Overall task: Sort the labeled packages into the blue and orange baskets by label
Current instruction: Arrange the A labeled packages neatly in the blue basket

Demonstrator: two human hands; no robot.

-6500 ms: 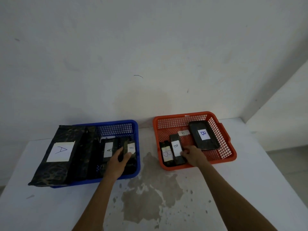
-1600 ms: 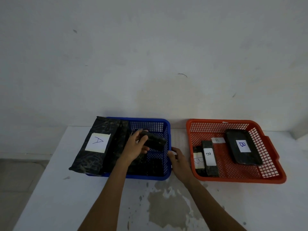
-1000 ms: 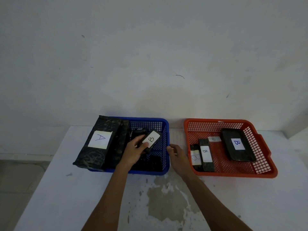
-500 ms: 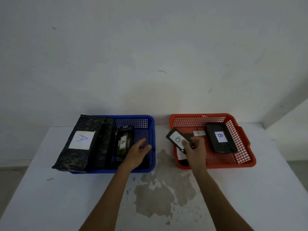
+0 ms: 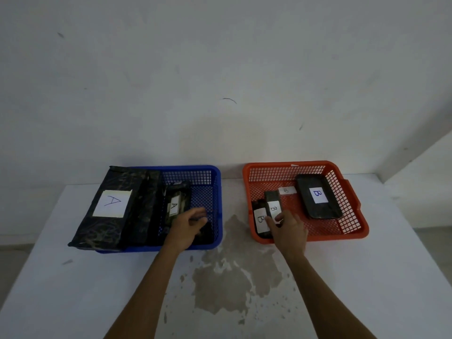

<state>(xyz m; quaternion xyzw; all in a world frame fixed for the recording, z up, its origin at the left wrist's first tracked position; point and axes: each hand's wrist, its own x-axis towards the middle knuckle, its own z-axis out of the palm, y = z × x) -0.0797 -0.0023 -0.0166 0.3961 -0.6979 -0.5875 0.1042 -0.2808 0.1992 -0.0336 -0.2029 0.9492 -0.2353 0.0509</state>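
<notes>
The blue basket (image 5: pixel 216 192) stands on the left and holds a large black package labeled A (image 5: pixel 110 204) and a small A package (image 5: pixel 176 201). My left hand (image 5: pixel 187 225) is inside its front right corner, fingers curled onto a dark package (image 5: pixel 205 231) whose label is hidden. To the right, the orange basket (image 5: pixel 354 217) holds a wide black B package (image 5: pixel 318 196), a narrow B package (image 5: pixel 260 220) and a loose label (image 5: pixel 286 190). My right hand (image 5: pixel 287 228) grips the near end of another narrow B package (image 5: pixel 273 204) lying in the orange basket's front left.
Both baskets sit at the back of a white table (image 5: pixel 391 277) against a bare wall. A brown worn patch (image 5: pixel 232 277) marks the table between my arms. Floor shows past the table's left and right edges.
My left hand lifted a B package out of the blue basket and passed it to my right hand, which carried it into the orange basket. The left hand went back into the blue basket.
</notes>
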